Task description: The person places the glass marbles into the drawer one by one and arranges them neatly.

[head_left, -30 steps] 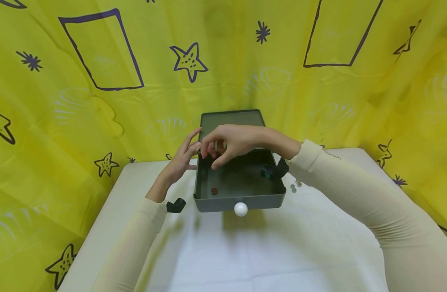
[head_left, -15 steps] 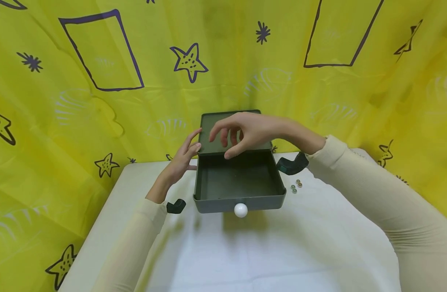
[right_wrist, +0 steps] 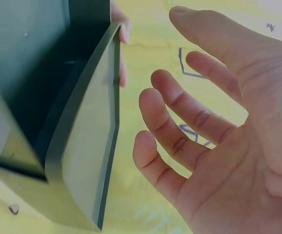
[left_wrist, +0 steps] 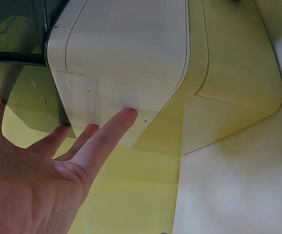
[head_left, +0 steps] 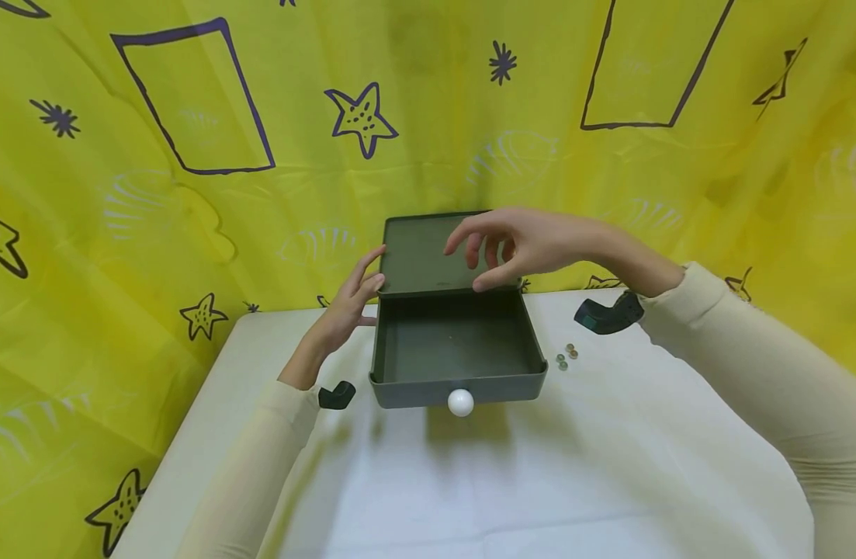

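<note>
A dark grey-green drawer unit (head_left: 424, 252) stands on the table with its drawer (head_left: 414, 394) pulled out toward me; a white round knob (head_left: 460, 403) is on the drawer front. My left hand (head_left: 340, 310) rests against the unit's left side; in the left wrist view its extended fingers (left_wrist: 106, 139) touch the pale side wall. My right hand (head_left: 539, 244) hovers over the unit's right back part, fingers loosely bent, and the right wrist view shows nothing in its grasp. On the cloth to the drawer's right lie several small glassy marbles (head_left: 563, 362), greenish and brownish.
A white cloth (head_left: 567, 481) covers the table. Close behind the unit hangs a yellow curtain (head_left: 434, 178) printed with starfish and frames. Dark wrist-worn cameras (head_left: 609, 313) sit at both sleeve cuffs.
My right hand has moved right, away from over the drawer. A reddish marble seen inside near the drawer's front a second ago no longer shows. The left hand has stayed put.
</note>
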Available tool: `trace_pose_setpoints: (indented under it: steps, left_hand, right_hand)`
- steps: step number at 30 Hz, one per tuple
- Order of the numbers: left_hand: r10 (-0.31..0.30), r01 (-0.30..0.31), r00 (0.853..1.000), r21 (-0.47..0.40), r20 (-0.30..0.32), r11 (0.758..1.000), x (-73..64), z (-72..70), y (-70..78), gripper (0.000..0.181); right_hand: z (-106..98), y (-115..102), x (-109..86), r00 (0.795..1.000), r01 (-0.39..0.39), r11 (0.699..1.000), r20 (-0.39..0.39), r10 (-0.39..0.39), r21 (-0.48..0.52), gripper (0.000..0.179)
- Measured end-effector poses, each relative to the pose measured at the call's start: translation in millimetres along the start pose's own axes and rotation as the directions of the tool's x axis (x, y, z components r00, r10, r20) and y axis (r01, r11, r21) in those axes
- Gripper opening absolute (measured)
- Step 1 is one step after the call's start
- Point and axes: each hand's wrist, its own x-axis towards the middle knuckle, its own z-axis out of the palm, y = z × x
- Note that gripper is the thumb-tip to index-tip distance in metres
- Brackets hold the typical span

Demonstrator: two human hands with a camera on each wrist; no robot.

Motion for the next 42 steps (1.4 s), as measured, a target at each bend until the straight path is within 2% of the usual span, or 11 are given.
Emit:
trace_pose_setpoints:
  steps: [10, 18, 25, 31, 42]
  left_hand:
    - [-0.011, 0.011, 1.0, 0.008, -0.003, 1.0, 0.1, 0.1, -0.7, 0.06]
    - [-0.01, 0.01, 1.0, 0.014, -0.001, 1.0, -1.3, 1.2, 0.5, 0.061]
    - [-0.009, 0.009, 1.0, 0.017, -0.003, 1.0, -1.0, 0.4, -0.9, 0.06]
    - [-0.003, 0.003, 1.0, 0.028, -0.004, 1.0, -1.3, 0.3, 1.2, 0.06]
    - [-0.003, 0.003, 1.0, 0.024, -0.006, 1.0, -0.3, 0.4, 0.5, 0.059]
  right_hand:
    - [-7, 10, -38.1, 0.995, -0.065, 0.998, -0.082, 0.064, -0.009, 0.047]
    - [-6, 15, -72.5, 0.979, -0.146, 0.989, -0.145, 0.141, -0.02, 0.049]
    - [-1, 23, -104.3, 0.98, -0.101, 0.995, -0.177, 0.095, -0.026, 0.051]
    - [6, 29, -126.6, 0.972, -0.125, 0.992, -0.202, 0.117, -0.03, 0.051]
    - [20, 49, -150.1, 0.969, -0.084, 0.996, -0.233, 0.081, -0.006, 0.055]
